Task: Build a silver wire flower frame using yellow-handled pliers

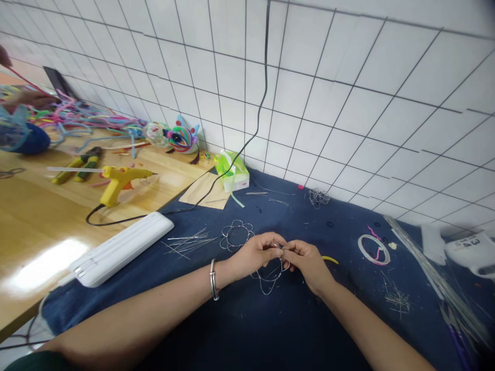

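My left hand (258, 252) and my right hand (309, 262) meet over the dark blue cloth, fingertips pinched together on a wire flower (272, 281). It has thin silvery petal loops and small pinkish beads, and its upper part is hidden by my fingers. Just beyond my left hand lies a second wire flower (228, 238), flat on the cloth. Loose straight wire pieces (191, 241) are scattered to its left. From behind my right hand sticks out a curved yellow piece (330, 259), its other end hidden.
A white power strip (124, 248), yellow glue gun (114, 185) and pliers (79, 167) lie left. By the wall stands a tissue pack (236, 178). Rightward are a white ring-shaped coil (361, 247), a long wire bundle (421, 257) and purple-handled scissors (458, 345). Another person's hand (29, 98) reaches among pipe cleaners.
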The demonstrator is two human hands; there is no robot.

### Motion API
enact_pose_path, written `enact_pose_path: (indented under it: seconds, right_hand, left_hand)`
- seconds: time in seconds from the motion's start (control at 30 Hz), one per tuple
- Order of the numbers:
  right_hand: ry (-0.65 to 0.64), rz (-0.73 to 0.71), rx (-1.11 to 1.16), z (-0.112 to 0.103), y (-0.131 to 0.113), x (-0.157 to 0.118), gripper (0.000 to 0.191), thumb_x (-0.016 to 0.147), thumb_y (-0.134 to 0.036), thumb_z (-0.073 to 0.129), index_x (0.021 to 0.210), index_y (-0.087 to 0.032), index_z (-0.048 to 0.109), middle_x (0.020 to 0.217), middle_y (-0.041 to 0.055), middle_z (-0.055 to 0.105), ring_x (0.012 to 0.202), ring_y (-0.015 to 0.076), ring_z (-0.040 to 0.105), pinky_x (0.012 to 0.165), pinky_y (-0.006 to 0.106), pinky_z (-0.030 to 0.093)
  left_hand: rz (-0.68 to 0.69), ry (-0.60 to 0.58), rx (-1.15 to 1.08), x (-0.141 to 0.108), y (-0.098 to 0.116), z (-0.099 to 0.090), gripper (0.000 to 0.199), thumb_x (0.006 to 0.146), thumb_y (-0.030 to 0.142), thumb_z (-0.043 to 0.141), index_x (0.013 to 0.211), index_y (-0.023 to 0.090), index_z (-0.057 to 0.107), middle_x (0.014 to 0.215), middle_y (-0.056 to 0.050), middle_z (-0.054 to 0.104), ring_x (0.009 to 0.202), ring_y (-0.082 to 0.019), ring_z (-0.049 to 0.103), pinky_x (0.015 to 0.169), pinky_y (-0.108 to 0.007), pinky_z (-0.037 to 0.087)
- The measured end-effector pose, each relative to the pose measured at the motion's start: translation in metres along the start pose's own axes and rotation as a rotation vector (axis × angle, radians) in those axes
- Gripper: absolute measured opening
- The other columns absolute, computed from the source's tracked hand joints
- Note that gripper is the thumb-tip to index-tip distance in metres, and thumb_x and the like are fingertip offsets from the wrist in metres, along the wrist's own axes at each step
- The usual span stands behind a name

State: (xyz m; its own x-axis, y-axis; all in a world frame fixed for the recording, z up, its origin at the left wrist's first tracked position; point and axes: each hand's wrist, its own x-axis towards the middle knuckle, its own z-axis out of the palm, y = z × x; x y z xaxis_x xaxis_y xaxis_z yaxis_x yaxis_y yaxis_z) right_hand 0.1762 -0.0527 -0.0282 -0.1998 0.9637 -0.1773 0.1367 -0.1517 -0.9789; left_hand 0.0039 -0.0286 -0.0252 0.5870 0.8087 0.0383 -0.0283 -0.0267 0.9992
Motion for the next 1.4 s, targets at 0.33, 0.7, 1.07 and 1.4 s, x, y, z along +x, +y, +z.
enact_pose_path:
  seconds: [0.33, 0.7, 1.07, 1.4]
  right_hand:
    - [-0.017, 0.036, 0.058, 0.000, -0.001, -0.002, 0.014, 0.072, -0.031, 0.063, 0.075, -0.017, 0.063, 0.064, -0.0015, 0.056, 0.057, 0.0089, 0.046, 0.053, 0.022, 0.033]
    - [-0.089, 0.017, 0.058, -0.002, -0.006, -0.003, 0.011, 0.077, -0.025, 0.056, 0.083, -0.018, 0.061, 0.075, 0.0005, 0.059, 0.067, 0.0106, 0.048, 0.059, 0.023, 0.037]
    - [-0.032, -0.115, -0.122, 0.006, -0.004, -0.006, 0.020, 0.069, -0.018, 0.061, 0.087, -0.020, 0.052, 0.076, -0.0033, 0.052, 0.069, 0.0099, 0.048, 0.064, 0.023, 0.040]
    - [0.043, -0.098, -0.285, 0.009, -0.001, -0.005, 0.016, 0.068, -0.019, 0.059, 0.082, -0.019, 0.050, 0.070, -0.0043, 0.049, 0.062, 0.0096, 0.046, 0.059, 0.023, 0.039]
  left_hand:
    - [0.048, 0.102, 0.050, 0.001, -0.004, 0.000, 0.013, 0.078, 0.019, 0.056, 0.090, 0.015, 0.059, 0.082, -0.002, 0.060, 0.075, -0.012, 0.054, 0.069, -0.024, 0.042]
    - [0.060, 0.125, 0.054, -0.001, -0.002, -0.001, 0.008, 0.079, 0.019, 0.054, 0.085, 0.014, 0.056, 0.073, 0.000, 0.057, 0.065, -0.010, 0.052, 0.060, -0.022, 0.040]
    - [0.078, 0.212, 0.092, 0.001, -0.007, -0.002, 0.005, 0.078, 0.016, 0.054, 0.082, 0.015, 0.054, 0.074, 0.001, 0.054, 0.068, -0.010, 0.049, 0.062, -0.022, 0.038]
    - [0.070, 0.199, 0.052, 0.000, -0.002, -0.003, 0.002, 0.079, 0.016, 0.050, 0.080, 0.015, 0.052, 0.068, 0.004, 0.047, 0.059, -0.007, 0.042, 0.055, -0.020, 0.034]
